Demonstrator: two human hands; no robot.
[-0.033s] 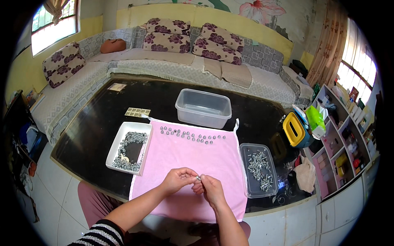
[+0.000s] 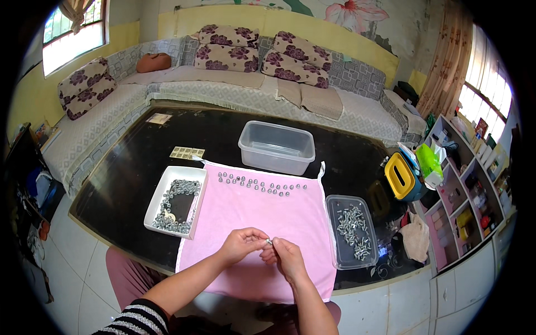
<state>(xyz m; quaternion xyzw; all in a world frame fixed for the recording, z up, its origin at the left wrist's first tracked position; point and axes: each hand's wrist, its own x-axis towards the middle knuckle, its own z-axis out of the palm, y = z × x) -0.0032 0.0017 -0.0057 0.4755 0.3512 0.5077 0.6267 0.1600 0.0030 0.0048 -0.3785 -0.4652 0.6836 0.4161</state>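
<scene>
Nothing we can see has moved since the earlier frame; both hands and the parts sit as they did. Edges: the pink cloth (image 2: 223,212) lies on the black table (image 2: 128,173) and drapes over its near edge toward the lap. The white box (image 2: 160,198) of nuts (image 2: 178,187) sits against the cloth's left edge; the clear tray (image 2: 338,254) of bolts (image 2: 352,223) is just beside its right edge. The clear tub (image 2: 273,159) is at the cloth's far edge, between its far corners. Two uneven rows of small metal parts (image 2: 257,184) stand near that far edge. Room: we've got a wide stretch of bare cloth between the rows and the hands, plus strips of cloth either side toward box and tray.

Grip: left hand (image 2: 243,245) and right hand (image 2: 289,258) meet over the cloth's near half, around mid-width. Thumbs and fingertips of both are pinched on one small metal piece (image 2: 269,242), mostly covered; we can't tell bolt alone from bolt with nut.
</scene>
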